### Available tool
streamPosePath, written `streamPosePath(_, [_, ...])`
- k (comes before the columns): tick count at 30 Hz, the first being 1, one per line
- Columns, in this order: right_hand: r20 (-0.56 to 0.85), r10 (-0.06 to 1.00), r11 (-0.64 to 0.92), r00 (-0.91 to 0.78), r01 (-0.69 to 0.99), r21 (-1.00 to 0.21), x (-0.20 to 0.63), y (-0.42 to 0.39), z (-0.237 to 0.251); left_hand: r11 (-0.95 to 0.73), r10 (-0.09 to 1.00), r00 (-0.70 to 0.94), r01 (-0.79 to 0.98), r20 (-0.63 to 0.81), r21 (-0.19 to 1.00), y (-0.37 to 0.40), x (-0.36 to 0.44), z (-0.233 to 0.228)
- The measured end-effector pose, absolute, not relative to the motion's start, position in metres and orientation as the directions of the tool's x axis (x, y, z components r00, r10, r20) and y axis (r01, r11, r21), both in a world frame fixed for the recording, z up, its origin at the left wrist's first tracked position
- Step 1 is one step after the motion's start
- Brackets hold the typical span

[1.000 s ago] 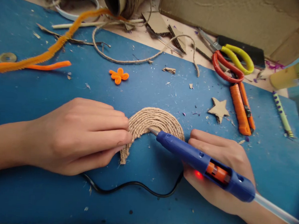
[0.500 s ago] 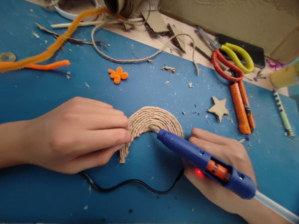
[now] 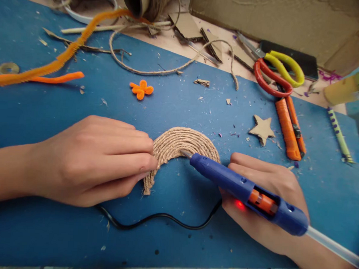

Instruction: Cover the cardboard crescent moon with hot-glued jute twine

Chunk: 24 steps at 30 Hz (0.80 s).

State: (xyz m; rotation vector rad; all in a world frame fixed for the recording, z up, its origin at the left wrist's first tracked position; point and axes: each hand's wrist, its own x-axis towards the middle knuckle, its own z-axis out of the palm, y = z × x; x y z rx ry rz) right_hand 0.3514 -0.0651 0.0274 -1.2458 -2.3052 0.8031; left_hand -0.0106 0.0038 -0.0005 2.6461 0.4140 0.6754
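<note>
A twine-covered arch lies flat on the blue mat. My left hand presses its fingertips on the arch's left leg. My right hand grips a blue glue gun with a red light lit and a clear glue stick sticking out the back. The gun's metal nozzle touches the inner edge of the arch near its top. A black cord runs from the gun under my left hand.
Red-and-yellow scissors, an orange box cutter, a cardboard star and a green pencil lie at the right. An orange felt flower, orange pipe cleaners, loose twine, a twine spool and cardboard scraps sit farther back.
The glue gun's nozzle has crept slightly to the right along the arch's inner edge. My left hand has stayed in place.
</note>
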Motion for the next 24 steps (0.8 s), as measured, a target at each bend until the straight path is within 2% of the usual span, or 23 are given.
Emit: streamPosePath(24, [0.043,0.853,0.420,-0.520,0.636,-0.648,0.3530,-0.0634,0.0310,-0.883,0.372,0.844,0.192,0.387,0.428,0.0046,-0.0050,0.0075])
